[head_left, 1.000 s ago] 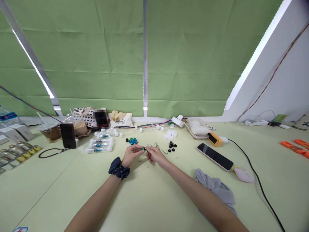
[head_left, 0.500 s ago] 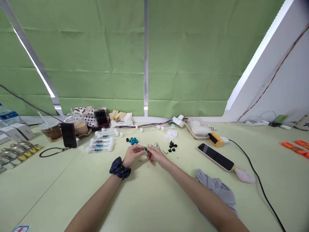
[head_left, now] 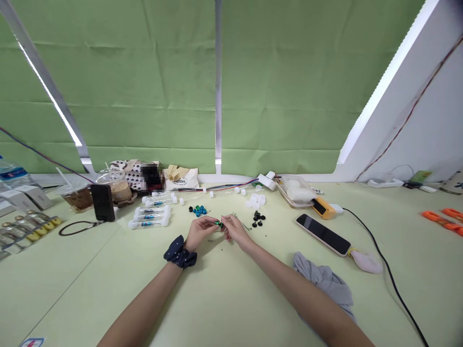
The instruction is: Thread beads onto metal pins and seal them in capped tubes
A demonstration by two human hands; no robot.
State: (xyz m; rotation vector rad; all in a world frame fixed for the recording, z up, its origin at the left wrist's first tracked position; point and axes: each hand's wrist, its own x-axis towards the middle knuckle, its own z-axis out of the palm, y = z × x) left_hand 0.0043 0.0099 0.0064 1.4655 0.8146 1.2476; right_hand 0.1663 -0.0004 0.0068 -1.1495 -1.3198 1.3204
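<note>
My left hand (head_left: 199, 231), with a dark dotted scrunchie (head_left: 180, 252) on the wrist, pinches a small shiny green piece (head_left: 219, 224). Thumb and fingertips of my right hand (head_left: 235, 231) close on the same piece from the other side. It is too small to tell its exact kind. Just behind the left hand lies a cluster of shiny blue and green pieces (head_left: 200, 210). Thin metal pieces (head_left: 247, 225) lie partly hidden behind the right hand. To its right are several black caps (head_left: 257, 219), with white caps (head_left: 257, 199) farther back.
Clear tubes with white ends (head_left: 150, 217) lie at the left, near an upright black phone (head_left: 102, 202) and drink cups (head_left: 75, 196). On the right are a smartphone (head_left: 323, 234), a grey cloth (head_left: 325, 282), a plastic box (head_left: 296, 190) and a black cable (head_left: 383, 262).
Both hands stay together at nearly the same spot. The right fingers have shifted slightly, and a bit more of the green piece shows between the hands.
</note>
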